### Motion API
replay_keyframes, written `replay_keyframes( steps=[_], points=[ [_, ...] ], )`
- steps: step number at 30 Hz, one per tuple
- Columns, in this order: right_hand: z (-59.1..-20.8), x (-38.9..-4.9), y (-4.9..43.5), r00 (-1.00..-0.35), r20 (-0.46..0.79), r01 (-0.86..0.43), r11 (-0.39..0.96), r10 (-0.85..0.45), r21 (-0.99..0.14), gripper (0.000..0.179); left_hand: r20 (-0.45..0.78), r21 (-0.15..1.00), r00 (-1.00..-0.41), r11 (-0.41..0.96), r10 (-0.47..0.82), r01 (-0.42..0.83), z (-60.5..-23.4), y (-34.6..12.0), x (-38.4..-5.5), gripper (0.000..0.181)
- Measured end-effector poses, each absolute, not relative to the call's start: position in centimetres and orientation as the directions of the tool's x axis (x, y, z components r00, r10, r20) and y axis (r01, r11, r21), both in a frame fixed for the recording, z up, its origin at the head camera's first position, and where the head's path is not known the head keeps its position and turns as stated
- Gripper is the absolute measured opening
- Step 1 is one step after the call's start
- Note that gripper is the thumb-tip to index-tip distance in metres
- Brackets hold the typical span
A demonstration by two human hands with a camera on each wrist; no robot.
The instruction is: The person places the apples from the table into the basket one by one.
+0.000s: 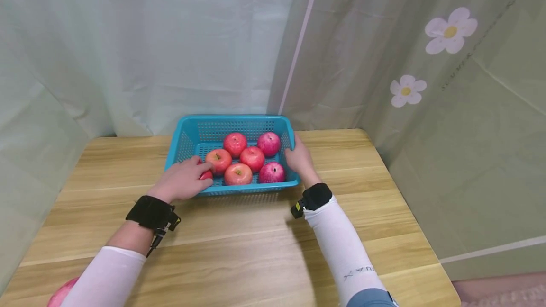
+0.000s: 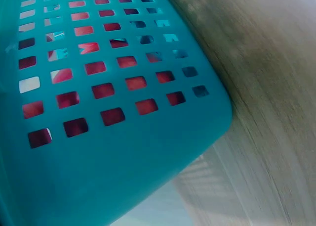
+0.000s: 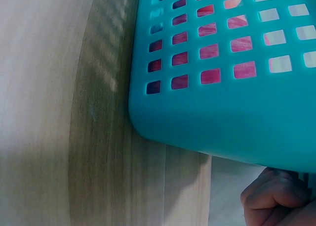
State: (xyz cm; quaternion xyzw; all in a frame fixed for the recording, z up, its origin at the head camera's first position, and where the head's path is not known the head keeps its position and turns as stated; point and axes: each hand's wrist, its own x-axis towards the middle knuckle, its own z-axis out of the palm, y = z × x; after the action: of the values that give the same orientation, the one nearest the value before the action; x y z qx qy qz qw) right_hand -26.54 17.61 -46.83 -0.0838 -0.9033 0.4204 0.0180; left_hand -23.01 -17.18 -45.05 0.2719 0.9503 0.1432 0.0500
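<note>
A blue plastic basket (image 1: 239, 120) with perforated walls holds several red apples, among them a paler one (image 1: 238, 174) at the front and a darker one (image 1: 272, 173) in the right front corner. Over the basket's left front corner, my left hand (image 1: 183, 179) curls its fingers round a red apple (image 1: 206, 175), mostly covered by the hand. My right hand (image 1: 300, 158) grips the right rim, thumb on the inside. Its curled fingers (image 3: 271, 189) show beneath that rim in the right wrist view. The left wrist view shows only the basket wall (image 2: 128, 152) and table; the left hand is hidden there.
The basket stands near the back edge of a wooden table (image 1: 239, 240). Another apple (image 1: 63, 292) lies at the lower left, partly behind the left sleeve. Behind the table hangs a pale curtain (image 1: 192, 51) with printed flowers on its right part.
</note>
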Motion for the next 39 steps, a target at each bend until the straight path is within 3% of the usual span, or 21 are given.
replay_keyframes(
  steps=[11,25,39],
  points=[
    [-47.04,-26.6,17.56,-0.986,-0.029,0.13,0.646,0.165,-0.752,0.06,-0.071,0.308,-0.838,0.811,0.541,0.497,-45.17,-17.13,-22.93,0.039],
    [-46.8,-26.65,17.54,-0.985,-0.04,0.139,0.645,0.166,-0.752,0.063,-0.051,0.327,-0.842,0.806,0.536,0.493,-45.27,-17.14,-22.9,0.035],
    [-47.04,-26.86,17.59,-0.981,-0.077,0.174,0.629,0.179,-0.758,0.063,-0.165,0.343,-0.827,0.817,0.538,0.463,-45.21,-16.71,-23.51,0.041]
  ],
)
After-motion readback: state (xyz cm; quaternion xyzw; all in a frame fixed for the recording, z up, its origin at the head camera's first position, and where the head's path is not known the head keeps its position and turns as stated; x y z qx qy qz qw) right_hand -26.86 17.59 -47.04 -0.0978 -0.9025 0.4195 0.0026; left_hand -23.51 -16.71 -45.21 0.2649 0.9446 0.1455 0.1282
